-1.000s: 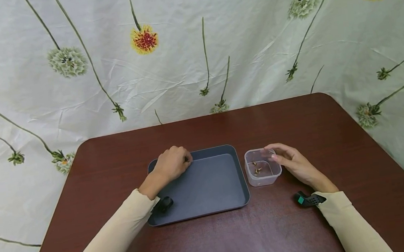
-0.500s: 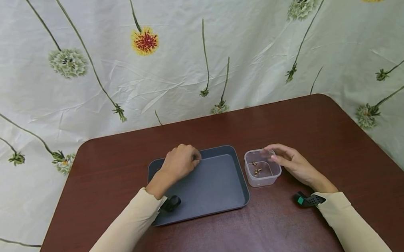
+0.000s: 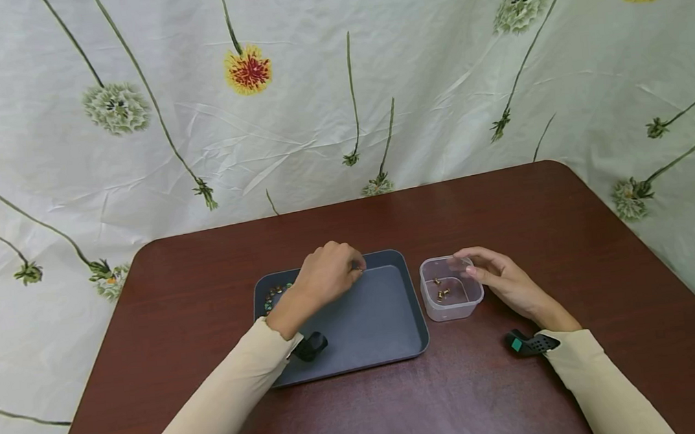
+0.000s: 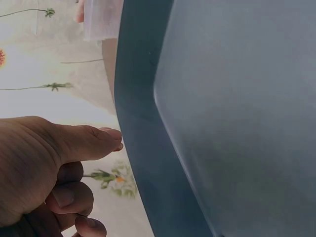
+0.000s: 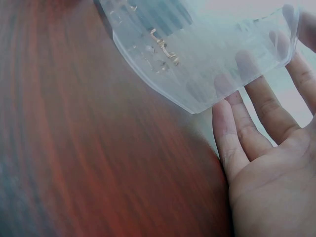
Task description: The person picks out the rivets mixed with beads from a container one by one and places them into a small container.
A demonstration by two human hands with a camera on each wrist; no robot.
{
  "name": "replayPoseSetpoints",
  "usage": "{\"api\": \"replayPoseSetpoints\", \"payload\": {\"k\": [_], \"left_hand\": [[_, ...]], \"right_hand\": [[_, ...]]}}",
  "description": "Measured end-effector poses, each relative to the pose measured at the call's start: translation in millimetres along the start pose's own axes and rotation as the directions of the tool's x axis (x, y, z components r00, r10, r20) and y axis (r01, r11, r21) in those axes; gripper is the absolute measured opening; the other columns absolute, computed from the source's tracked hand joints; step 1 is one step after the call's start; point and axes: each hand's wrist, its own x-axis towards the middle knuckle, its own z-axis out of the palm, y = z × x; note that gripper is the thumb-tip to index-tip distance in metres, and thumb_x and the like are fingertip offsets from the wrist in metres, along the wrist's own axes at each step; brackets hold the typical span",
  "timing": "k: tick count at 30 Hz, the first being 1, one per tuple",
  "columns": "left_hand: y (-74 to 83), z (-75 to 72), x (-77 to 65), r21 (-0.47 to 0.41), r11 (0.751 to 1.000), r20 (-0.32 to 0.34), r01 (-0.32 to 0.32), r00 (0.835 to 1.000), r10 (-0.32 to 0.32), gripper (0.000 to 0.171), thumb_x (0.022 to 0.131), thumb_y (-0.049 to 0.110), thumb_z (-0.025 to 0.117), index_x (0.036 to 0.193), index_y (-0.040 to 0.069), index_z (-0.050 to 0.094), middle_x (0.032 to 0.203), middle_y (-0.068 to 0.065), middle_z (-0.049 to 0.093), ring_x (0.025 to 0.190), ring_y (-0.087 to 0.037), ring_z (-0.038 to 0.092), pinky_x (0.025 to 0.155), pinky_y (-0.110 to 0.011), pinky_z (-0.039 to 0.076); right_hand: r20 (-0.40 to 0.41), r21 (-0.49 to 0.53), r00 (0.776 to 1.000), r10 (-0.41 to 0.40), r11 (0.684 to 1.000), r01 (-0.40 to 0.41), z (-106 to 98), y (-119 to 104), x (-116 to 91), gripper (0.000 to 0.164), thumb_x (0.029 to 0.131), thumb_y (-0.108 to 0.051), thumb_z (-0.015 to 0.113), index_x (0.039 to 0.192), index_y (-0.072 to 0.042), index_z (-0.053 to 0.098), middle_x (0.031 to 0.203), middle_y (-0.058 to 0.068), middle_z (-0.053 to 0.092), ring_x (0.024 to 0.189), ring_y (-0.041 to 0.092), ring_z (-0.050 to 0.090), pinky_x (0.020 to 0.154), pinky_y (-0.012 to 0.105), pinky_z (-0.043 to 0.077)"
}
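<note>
My left hand is over the far part of the grey tray, its thumb and forefinger pinched together. In the left wrist view the thumb meets the fingertip beside the tray's rim, the other fingers curled under. The pinched piece is small and mostly hidden; half a second ago it glinted gold. My right hand holds the far right corner of a clear plastic box, fingers showing through its wall in the right wrist view. Several small gold-coloured metal pieces lie inside.
Small green and brown bead-like pieces form a curved line in the tray's far left corner, partly behind the left arm. Both stand on a dark red-brown table. A flowered cloth hangs behind its far edge.
My left hand has moved rightward across the tray toward the box, uncovering the bead-like pieces at the far left corner. The right hand and the box have stayed in place.
</note>
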Motion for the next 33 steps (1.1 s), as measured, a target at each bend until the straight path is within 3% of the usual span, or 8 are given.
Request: {"api": "replayPoseSetpoints", "payload": {"k": [8,19,33], "left_hand": [[17.9,3.6,7.0,-0.032,0.999,0.021,-0.025,0.999,0.025,0.014,0.094,0.015,0.071,0.104,0.012,0.08,0.1,-0.003,0.076,0.065,-0.011,0.061,0.051,-0.026,0.045],[41.6,4.3,14.8,-0.008,0.998,0.022,-0.058,0.998,0.058,0.013,0.095,0.018,0.07,0.103,0.015,0.08,0.097,0.0,0.076,0.064,-0.01,0.059,0.052,-0.026,0.045],[78.1,9.1,22.3,-0.015,0.988,0.021,-0.152,0.988,0.152,0.013,0.095,0.019,0.07,0.102,0.017,0.08,0.084,0.005,0.073,0.062,-0.007,0.056,0.051,-0.023,0.042]], "right_hand": [[-0.002,0.007,1.0,0.001,1.0,-0.001,1,-1,-1,0.037,0.104,-0.008,0.053,0.138,0.005,0.049,0.134,0.0,0.062,0.124,0.01,0.06,0.103,0.022,0.046],[0.003,0.001,1.0,-0.002,1.0,0.002,0,-1,0,0.036,0.104,-0.008,0.052,0.138,0.005,0.049,0.134,-0.001,0.061,0.124,0.011,0.06,0.103,0.022,0.046],[-0.006,-0.011,1.0,0.02,1.0,-0.02,1,-3,-1,0.037,0.105,-0.009,0.052,0.139,0.004,0.049,0.134,-0.004,0.06,0.125,0.01,0.059,0.102,0.021,0.046]]}}
